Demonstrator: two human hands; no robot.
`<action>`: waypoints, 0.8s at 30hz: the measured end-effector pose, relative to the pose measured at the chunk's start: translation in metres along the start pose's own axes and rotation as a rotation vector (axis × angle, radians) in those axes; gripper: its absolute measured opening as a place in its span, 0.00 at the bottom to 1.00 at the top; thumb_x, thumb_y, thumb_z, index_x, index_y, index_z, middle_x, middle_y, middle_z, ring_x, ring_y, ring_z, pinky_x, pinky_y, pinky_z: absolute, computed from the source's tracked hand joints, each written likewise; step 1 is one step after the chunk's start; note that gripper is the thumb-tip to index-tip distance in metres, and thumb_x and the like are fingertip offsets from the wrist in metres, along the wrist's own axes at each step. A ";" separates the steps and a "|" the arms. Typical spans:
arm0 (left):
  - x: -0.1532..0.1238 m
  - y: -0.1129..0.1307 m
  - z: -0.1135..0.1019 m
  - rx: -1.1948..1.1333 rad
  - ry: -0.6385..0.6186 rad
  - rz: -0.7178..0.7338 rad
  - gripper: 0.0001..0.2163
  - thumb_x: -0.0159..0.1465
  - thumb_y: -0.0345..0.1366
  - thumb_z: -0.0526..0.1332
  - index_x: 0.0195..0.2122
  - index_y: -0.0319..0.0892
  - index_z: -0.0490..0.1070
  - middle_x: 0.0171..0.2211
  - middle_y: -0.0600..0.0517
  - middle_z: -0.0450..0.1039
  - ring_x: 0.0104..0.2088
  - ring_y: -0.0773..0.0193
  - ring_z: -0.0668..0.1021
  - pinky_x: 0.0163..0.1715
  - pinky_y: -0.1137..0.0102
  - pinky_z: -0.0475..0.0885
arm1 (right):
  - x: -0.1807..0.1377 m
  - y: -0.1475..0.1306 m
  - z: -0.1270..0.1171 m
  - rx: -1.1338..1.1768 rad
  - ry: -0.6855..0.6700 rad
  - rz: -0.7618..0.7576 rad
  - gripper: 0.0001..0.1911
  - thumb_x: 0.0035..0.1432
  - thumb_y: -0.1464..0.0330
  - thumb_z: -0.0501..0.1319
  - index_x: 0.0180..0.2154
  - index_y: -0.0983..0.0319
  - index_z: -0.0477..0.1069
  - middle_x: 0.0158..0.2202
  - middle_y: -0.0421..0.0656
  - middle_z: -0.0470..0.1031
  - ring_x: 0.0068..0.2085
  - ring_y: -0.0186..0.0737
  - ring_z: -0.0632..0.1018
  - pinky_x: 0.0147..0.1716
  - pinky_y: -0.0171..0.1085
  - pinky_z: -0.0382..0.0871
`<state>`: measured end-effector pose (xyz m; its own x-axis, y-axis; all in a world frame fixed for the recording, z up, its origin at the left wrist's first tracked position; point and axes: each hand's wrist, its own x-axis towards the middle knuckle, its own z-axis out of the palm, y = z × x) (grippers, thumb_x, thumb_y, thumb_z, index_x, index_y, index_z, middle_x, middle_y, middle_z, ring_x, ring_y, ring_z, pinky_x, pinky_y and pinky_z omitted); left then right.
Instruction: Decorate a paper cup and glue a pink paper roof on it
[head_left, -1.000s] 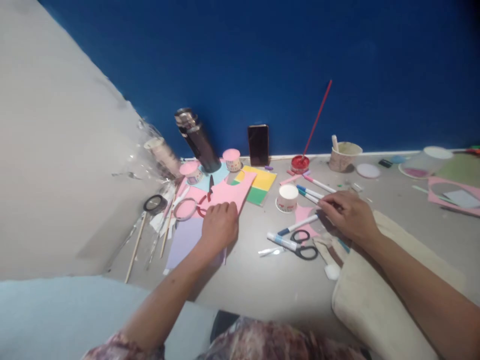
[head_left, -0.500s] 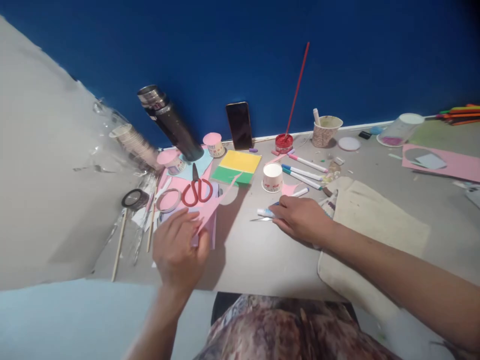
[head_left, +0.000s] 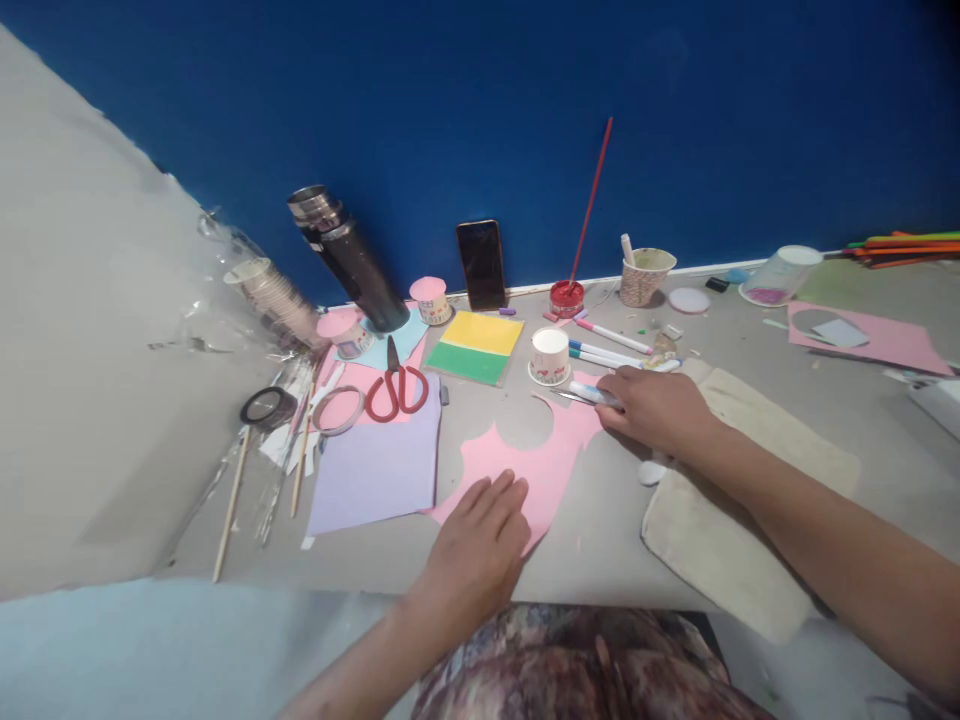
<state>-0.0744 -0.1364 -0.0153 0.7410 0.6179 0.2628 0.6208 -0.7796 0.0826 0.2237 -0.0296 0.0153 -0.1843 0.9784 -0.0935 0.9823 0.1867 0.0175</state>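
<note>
My left hand [head_left: 484, 535] lies flat with fingers stretched on a sheet of pink paper [head_left: 517, 465], which has curved cut-outs along its far edge. At the paper's right side, my right hand [head_left: 649, 405] is closed on a small white-and-blue tube [head_left: 589, 392]. A thin pointed metal blade [head_left: 568, 396] sticks out beside the tube; its other end is hidden by the hand. Just beyond the paper stands a small white paper cup [head_left: 550, 357] with red print. Red-handled scissors [head_left: 396, 392] lie left of it, partly over a lilac sheet [head_left: 379, 465].
A black flask [head_left: 352, 265] and a phone [head_left: 481, 265] stand by the blue wall. Further right are a red paint pot [head_left: 566, 299] with a stick, several markers [head_left: 611, 355] and a patterned cup [head_left: 646, 280]. A beige cloth [head_left: 772, 450] lies under my right forearm.
The pink paper has gone from my left hand's grip over the lilac sheet to flat on the table. My left hand moved right onto it; my right hand shifted right with the tube.
</note>
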 end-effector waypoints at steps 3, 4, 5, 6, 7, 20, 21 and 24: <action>0.015 -0.018 0.001 -0.070 -0.040 0.028 0.13 0.69 0.27 0.56 0.53 0.37 0.73 0.61 0.37 0.78 0.65 0.46 0.76 0.63 0.50 0.74 | 0.001 0.004 0.000 0.024 -0.003 0.028 0.18 0.67 0.59 0.55 0.48 0.59 0.80 0.46 0.49 0.82 0.41 0.50 0.82 0.27 0.39 0.52; 0.019 -0.023 -0.001 -0.112 -0.061 0.054 0.14 0.70 0.27 0.55 0.55 0.38 0.72 0.61 0.38 0.78 0.66 0.48 0.76 0.64 0.51 0.73 | 0.002 0.005 0.001 0.038 0.000 0.028 0.18 0.67 0.60 0.56 0.48 0.58 0.80 0.47 0.49 0.83 0.41 0.50 0.82 0.27 0.39 0.52; 0.022 -0.027 -0.003 -0.145 -0.081 0.073 0.15 0.70 0.27 0.55 0.56 0.38 0.72 0.62 0.39 0.77 0.66 0.50 0.75 0.66 0.52 0.72 | 0.003 0.006 0.001 0.056 0.002 0.025 0.17 0.67 0.59 0.56 0.48 0.58 0.80 0.48 0.49 0.83 0.42 0.50 0.82 0.27 0.39 0.53; 0.025 -0.030 -0.005 -0.167 -0.105 0.088 0.14 0.70 0.27 0.56 0.55 0.39 0.72 0.63 0.40 0.77 0.67 0.50 0.75 0.67 0.53 0.71 | 0.003 0.007 0.002 0.076 0.003 0.022 0.18 0.67 0.59 0.57 0.49 0.57 0.79 0.48 0.48 0.83 0.42 0.50 0.82 0.28 0.39 0.53; 0.027 -0.032 -0.007 -0.179 -0.128 0.095 0.14 0.69 0.28 0.57 0.54 0.39 0.73 0.64 0.40 0.76 0.67 0.50 0.74 0.68 0.53 0.69 | 0.004 0.008 0.002 0.097 0.005 0.018 0.18 0.66 0.58 0.58 0.51 0.57 0.79 0.47 0.47 0.83 0.43 0.50 0.82 0.28 0.39 0.54; 0.010 -0.001 -0.008 -0.286 -0.194 -0.051 0.20 0.74 0.55 0.55 0.48 0.42 0.73 0.69 0.39 0.69 0.73 0.40 0.64 0.66 0.46 0.67 | 0.001 0.017 -0.020 0.030 -0.008 0.197 0.19 0.65 0.53 0.56 0.45 0.57 0.80 0.41 0.48 0.85 0.39 0.53 0.81 0.28 0.40 0.55; 0.011 -0.004 -0.007 -0.301 -0.201 -0.031 0.14 0.76 0.47 0.55 0.48 0.42 0.72 0.70 0.41 0.69 0.74 0.43 0.64 0.68 0.48 0.66 | 0.003 0.019 -0.018 0.036 0.037 0.242 0.21 0.65 0.52 0.56 0.46 0.57 0.80 0.41 0.50 0.85 0.39 0.54 0.81 0.28 0.40 0.55; 0.015 -0.020 -0.008 -0.363 -0.192 0.038 0.08 0.71 0.31 0.55 0.46 0.43 0.73 0.68 0.44 0.72 0.73 0.52 0.67 0.72 0.51 0.62 | 0.010 0.028 -0.010 0.067 0.130 0.336 0.23 0.66 0.50 0.56 0.47 0.58 0.80 0.43 0.53 0.85 0.39 0.55 0.81 0.29 0.41 0.58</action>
<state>-0.0777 -0.1129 -0.0049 0.8171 0.5693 0.0909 0.4872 -0.7661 0.4192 0.2489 -0.0137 0.0252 0.1504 0.9880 0.0340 0.9880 -0.1491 -0.0396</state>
